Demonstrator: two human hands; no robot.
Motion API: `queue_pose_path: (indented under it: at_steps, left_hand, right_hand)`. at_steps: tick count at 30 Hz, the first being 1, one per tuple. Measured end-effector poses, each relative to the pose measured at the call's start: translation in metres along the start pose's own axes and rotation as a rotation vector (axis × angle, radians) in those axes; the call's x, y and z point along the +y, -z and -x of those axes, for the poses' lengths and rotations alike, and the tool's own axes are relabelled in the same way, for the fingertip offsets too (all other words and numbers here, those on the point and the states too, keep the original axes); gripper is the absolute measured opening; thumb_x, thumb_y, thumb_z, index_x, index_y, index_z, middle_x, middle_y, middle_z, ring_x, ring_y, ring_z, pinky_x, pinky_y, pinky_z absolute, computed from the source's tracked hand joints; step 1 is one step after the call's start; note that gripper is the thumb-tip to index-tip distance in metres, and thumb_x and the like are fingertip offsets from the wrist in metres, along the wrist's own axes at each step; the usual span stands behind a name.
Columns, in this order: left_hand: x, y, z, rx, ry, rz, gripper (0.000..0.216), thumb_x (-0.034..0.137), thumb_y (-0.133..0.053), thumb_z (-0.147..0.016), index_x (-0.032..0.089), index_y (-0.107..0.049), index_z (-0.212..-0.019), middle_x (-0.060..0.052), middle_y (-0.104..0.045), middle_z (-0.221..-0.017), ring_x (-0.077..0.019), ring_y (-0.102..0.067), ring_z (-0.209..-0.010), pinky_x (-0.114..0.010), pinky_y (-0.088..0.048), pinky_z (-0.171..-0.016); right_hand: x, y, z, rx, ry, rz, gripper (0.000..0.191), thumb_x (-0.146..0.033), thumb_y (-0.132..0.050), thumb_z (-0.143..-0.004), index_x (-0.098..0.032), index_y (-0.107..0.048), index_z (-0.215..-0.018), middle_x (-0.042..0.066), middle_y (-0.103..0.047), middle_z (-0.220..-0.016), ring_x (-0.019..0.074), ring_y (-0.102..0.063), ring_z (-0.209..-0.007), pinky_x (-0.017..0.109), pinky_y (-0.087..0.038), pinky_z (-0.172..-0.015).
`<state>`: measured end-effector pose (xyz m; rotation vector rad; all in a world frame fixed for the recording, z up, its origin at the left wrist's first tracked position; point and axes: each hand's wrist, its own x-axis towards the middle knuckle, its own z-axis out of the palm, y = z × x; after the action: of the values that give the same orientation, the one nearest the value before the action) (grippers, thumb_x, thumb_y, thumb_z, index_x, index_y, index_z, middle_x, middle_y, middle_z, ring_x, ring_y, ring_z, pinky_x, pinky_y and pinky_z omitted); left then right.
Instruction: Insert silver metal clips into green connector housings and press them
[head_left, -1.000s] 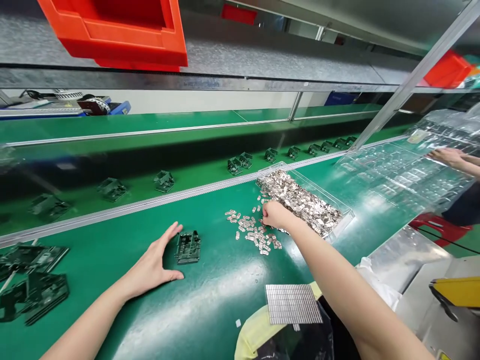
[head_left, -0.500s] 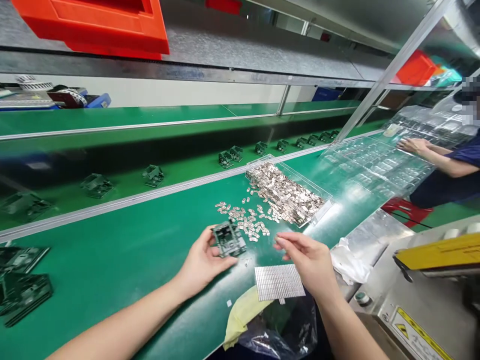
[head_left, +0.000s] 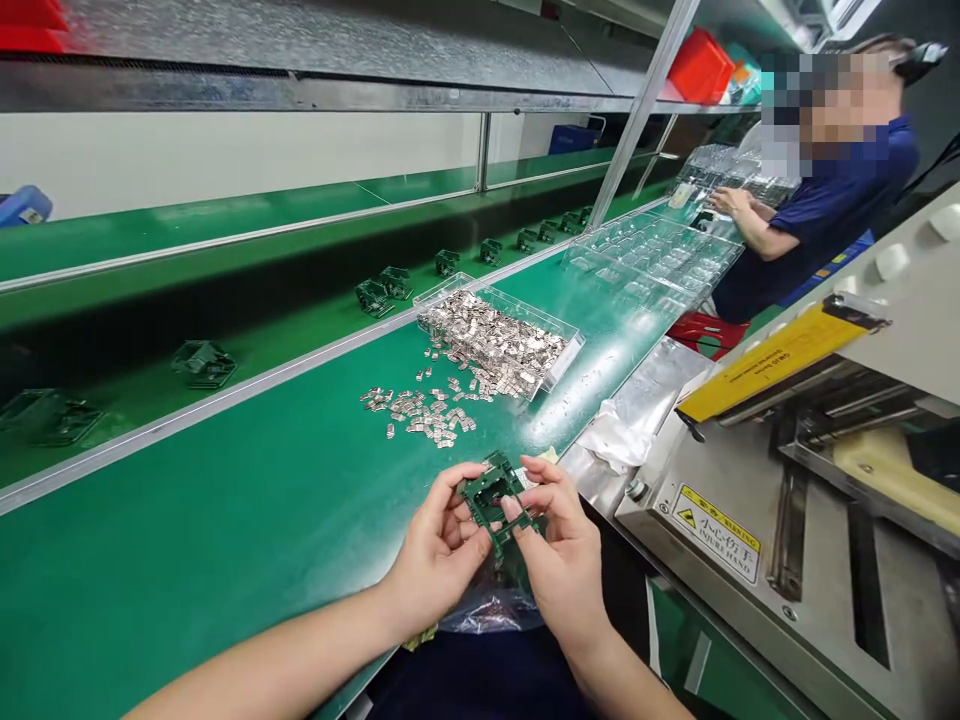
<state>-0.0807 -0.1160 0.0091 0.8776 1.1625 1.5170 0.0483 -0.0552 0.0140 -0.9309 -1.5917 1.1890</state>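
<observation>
Over the bench's near edge, both hands are on a green circuit-board frame (head_left: 478,492) with a dark open middle. My left hand (head_left: 439,545) is closed round its left side, fingers behind and thumb below. On the right side, my right hand (head_left: 562,540) grips it, with the thumb pressed onto the board's inner edge. Whether a small piece is under that thumb is hidden. Beyond the hands lie loose small metal pieces (head_left: 431,418). Behind them a clear plastic tray (head_left: 561,362) holds a heap of the same pieces. A clear plastic bag (head_left: 491,610) shows below the hands.
More green board assemblies (head_left: 202,362) line the sunken strip behind the bench (head_left: 247,520). At right stands a metal machine (head_left: 810,590) with a hand-injury warning label. A white cloth (head_left: 616,437) lies beside it. Farther off, a person (head_left: 817,220) works at clear blister trays (head_left: 630,265).
My right hand has moved from beside the loose pieces onto the board, which came nearer and right in my left hand. The view has swung right; the silver sheet of pieces is now hidden.
</observation>
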Motion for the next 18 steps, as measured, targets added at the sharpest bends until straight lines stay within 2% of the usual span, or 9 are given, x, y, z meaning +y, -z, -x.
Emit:
queue_pose_path:
  at_steps: [3, 7, 11, 15, 18]
  left_hand:
    - [-0.0023, 0.0003, 0.0050, 0.000, -0.013, -0.032, 0.041, 0.026, -0.068, -0.082, 0.031, -0.050, -0.119, -0.002, -0.062, -0.103, -0.0117, -0.064, -0.084, -0.020, -0.053, -0.073]
    - [-0.0039, -0.0009, 0.0073, -0.006, -0.030, -0.034, 0.039, 0.026, -0.066, -0.084, 0.031, -0.050, -0.118, -0.002, -0.062, -0.106, -0.0121, -0.064, -0.087, -0.020, -0.053, -0.075]
    - [-0.0053, -0.0018, 0.0064, -0.012, -0.046, -0.039, 0.038, 0.025, -0.066, -0.084, 0.030, -0.051, -0.118, -0.002, -0.062, -0.102, -0.0114, -0.063, -0.083, -0.019, -0.052, -0.071]
    - [-0.0090, -0.0013, 0.0057, -0.046, -0.100, -0.034, 0.038, 0.022, -0.063, -0.086, 0.029, -0.049, -0.121, -0.001, -0.063, -0.098, -0.0092, -0.062, -0.077, -0.017, -0.051, -0.067]
    - [-0.0100, -0.0019, 0.0054, -0.018, -0.135, -0.056, 0.033, 0.020, -0.059, -0.089, 0.030, -0.051, -0.119, 0.000, -0.062, -0.100, -0.0075, -0.061, -0.077, -0.015, -0.051, -0.068]
  right_hand:
    - [-0.0029, -0.0007, 0.0014, -0.003, 0.019, 0.033, 0.008, -0.026, -0.067, -0.083, -0.022, -0.066, -0.076, 0.009, -0.055, -0.121, 0.0264, -0.049, -0.121, 0.043, -0.034, -0.104]
    - [-0.0049, 0.0001, 0.0031, -0.015, -0.024, 0.027, 0.011, -0.029, -0.067, -0.083, -0.021, -0.067, -0.074, 0.011, -0.057, -0.117, 0.0274, -0.049, -0.120, 0.042, -0.038, -0.101]
    - [-0.0049, 0.0018, 0.0022, -0.021, -0.058, 0.010, 0.015, -0.032, -0.068, -0.081, -0.020, -0.066, -0.072, 0.011, -0.057, -0.118, 0.0270, -0.051, -0.119, 0.039, -0.040, -0.099]
    - [-0.0047, 0.0008, 0.0029, -0.010, -0.023, 0.034, 0.015, -0.028, -0.066, -0.082, -0.020, -0.063, -0.070, 0.011, -0.057, -0.117, 0.0264, -0.053, -0.117, 0.040, -0.041, -0.098]
    - [-0.0028, -0.0020, 0.0064, 0.011, 0.033, 0.066, 0.010, -0.022, -0.065, -0.081, -0.020, -0.061, -0.073, 0.010, -0.057, -0.117, 0.0251, -0.054, -0.114, 0.039, -0.041, -0.098]
